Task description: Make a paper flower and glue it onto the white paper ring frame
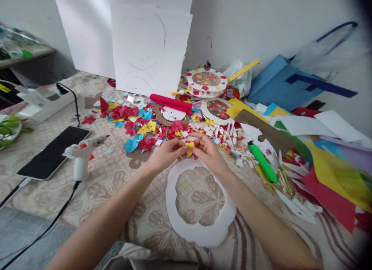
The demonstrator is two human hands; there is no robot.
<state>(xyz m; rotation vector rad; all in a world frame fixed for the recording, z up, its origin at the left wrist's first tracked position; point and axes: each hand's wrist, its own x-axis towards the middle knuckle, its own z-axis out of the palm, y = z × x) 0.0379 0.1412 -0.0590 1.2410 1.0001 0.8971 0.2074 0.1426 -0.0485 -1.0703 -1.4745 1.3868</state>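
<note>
My left hand (pixel 168 153) and my right hand (pixel 207 150) meet above the patterned cloth, both pinched on a small yellow and red paper flower (pixel 189 147). Just below them lies a white foam ring (pixel 200 227) with a flower-shaped hole cut in its middle. Behind my hands spreads a heap of small folded paper flowers (pixel 136 124) in red, yellow and blue, mixed with white scraps.
A white glue gun (pixel 83 152) stands at the left with its black cord, next to a dark phone (pixel 52 152). Decorated round plates (pixel 207 81), a red paper roll (pixel 171 102), a green cutter (pixel 263 161), scissors (pixel 285 179) and coloured sheets (pixel 328 173) lie around.
</note>
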